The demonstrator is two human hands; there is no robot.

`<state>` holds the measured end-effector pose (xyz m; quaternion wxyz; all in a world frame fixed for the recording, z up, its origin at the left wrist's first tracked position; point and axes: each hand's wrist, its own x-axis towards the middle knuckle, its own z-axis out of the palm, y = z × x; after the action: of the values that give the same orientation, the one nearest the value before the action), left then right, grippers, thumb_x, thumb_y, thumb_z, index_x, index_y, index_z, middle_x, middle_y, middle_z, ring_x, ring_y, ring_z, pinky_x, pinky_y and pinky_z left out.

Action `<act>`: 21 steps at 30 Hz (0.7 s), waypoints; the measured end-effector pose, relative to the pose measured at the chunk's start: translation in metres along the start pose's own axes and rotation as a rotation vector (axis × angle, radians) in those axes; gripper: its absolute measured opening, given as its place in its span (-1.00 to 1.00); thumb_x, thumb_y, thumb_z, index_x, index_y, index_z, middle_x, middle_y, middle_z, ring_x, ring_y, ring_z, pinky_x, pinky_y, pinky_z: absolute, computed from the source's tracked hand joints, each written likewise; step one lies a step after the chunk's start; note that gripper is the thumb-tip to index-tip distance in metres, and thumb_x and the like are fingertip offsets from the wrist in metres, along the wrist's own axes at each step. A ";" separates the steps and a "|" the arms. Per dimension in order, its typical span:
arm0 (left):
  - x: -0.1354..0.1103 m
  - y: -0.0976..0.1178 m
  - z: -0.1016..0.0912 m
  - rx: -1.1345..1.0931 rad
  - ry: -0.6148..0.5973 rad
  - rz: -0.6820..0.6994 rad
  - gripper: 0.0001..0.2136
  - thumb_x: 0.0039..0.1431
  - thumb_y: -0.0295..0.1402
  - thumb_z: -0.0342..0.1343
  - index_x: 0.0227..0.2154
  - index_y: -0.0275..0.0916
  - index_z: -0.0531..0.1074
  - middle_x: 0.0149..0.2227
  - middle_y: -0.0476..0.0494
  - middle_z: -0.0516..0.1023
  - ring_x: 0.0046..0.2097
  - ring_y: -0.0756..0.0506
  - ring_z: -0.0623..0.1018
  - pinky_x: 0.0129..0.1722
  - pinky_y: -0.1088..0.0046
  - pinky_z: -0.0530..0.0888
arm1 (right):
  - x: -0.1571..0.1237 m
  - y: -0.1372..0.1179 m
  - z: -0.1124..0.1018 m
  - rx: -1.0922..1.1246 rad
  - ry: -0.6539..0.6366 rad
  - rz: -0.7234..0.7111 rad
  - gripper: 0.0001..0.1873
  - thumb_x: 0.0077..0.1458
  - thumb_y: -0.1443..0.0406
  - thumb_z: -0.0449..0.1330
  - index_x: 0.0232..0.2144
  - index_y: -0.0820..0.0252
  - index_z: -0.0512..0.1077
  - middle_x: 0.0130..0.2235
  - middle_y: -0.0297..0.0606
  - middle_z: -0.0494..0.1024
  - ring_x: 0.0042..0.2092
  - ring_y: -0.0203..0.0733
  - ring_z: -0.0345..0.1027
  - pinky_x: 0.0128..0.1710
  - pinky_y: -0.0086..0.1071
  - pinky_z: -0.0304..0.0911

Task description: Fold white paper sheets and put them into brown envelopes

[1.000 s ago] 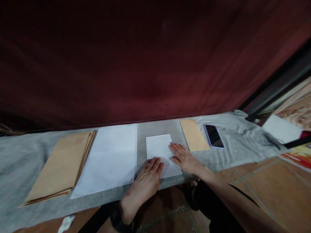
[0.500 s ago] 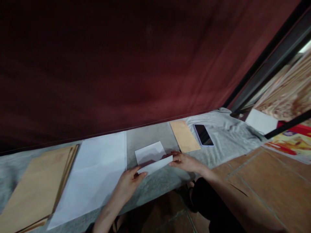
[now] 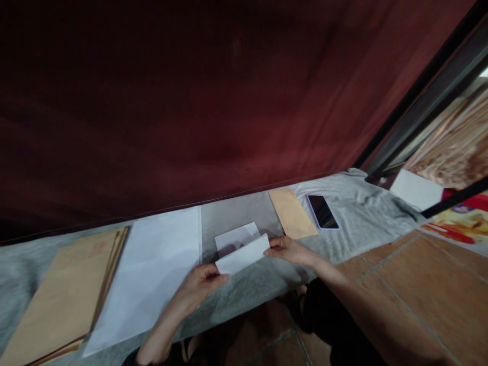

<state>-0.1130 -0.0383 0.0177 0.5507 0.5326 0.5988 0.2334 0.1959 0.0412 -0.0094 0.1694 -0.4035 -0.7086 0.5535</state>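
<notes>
A folded sheet of white paper (image 3: pixel 244 255) is held between my two hands, its near flap tilted up. My left hand (image 3: pixel 201 283) pinches its left end, thumb in front. At the right end, the fingers of my right hand (image 3: pixel 284 249) grip the edge. Behind the raised flap, another white paper panel (image 3: pixel 237 238) lies low over the grey cloth; whether both are one sheet I cannot tell. Just beyond my right hand lies a small brown envelope (image 3: pixel 293 213).
A stack of white paper (image 3: pixel 152 274) lies left of my hands, with large brown envelopes (image 3: pixel 68 290) farther left. A phone (image 3: pixel 323 212) rests on the grey cloth (image 3: pixel 362 223) at the right. A dark red panel (image 3: pixel 229 101) rises behind.
The near flap of the paper has tipped up, so more of its white face shows. Both hands still hold its ends; the view has shifted slightly.
</notes>
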 end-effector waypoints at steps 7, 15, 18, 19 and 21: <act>-0.001 0.001 0.005 -0.027 0.008 0.016 -0.58 -0.07 0.05 0.18 -0.46 -0.28 0.55 -0.52 0.00 0.46 -0.44 -0.03 0.35 -0.43 0.46 0.24 | 0.004 -0.006 -0.002 -0.156 0.032 0.072 -0.57 0.28 0.03 0.10 -0.48 0.19 0.45 -0.54 -0.41 0.36 -0.47 -0.28 0.25 -0.48 -0.43 0.11; 0.016 0.000 0.012 0.181 0.234 -0.014 -0.69 0.10 -0.05 0.01 -0.55 -0.18 0.37 -0.58 -0.01 0.44 -0.47 -0.09 0.49 -0.42 0.42 0.34 | 0.021 -0.023 0.028 -0.705 0.309 0.139 -0.70 0.34 0.18 0.04 -0.29 0.13 0.53 -0.28 -0.18 0.64 -0.22 -0.06 0.54 -0.28 -0.34 0.29; 0.021 0.005 0.014 0.405 0.269 -0.082 -0.75 0.22 -0.21 -0.07 -0.52 -0.16 0.34 -0.56 -0.03 0.49 -0.47 -0.08 0.52 -0.42 0.43 0.33 | 0.025 -0.030 0.034 -0.821 0.336 0.225 -0.70 0.36 0.17 0.02 -0.21 0.11 0.53 -0.22 -0.15 0.66 -0.17 -0.05 0.57 -0.26 -0.34 0.31; 0.022 0.008 0.014 0.467 0.280 -0.097 -0.75 0.25 -0.24 -0.10 -0.50 -0.16 0.35 -0.55 -0.03 0.50 -0.46 -0.07 0.54 -0.41 0.44 0.32 | 0.026 -0.032 0.035 -0.841 0.340 0.252 -0.69 0.37 0.16 0.01 -0.19 0.11 0.52 -0.21 -0.15 0.66 -0.17 -0.05 0.57 -0.25 -0.34 0.31; 0.023 0.014 0.015 0.566 0.294 -0.135 -0.74 0.30 -0.27 -0.12 -0.45 -0.16 0.38 -0.51 -0.04 0.54 -0.41 -0.07 0.56 -0.40 0.46 0.33 | 0.029 -0.036 0.037 -0.862 0.347 0.300 -0.68 0.38 0.14 0.00 -0.16 0.11 0.52 -0.19 -0.16 0.67 -0.15 -0.07 0.58 -0.25 -0.35 0.32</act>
<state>-0.0903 -0.0177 0.0157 0.3027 0.5841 0.7471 0.0952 0.1383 0.0368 0.0058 0.0209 -0.6209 -0.7686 0.1528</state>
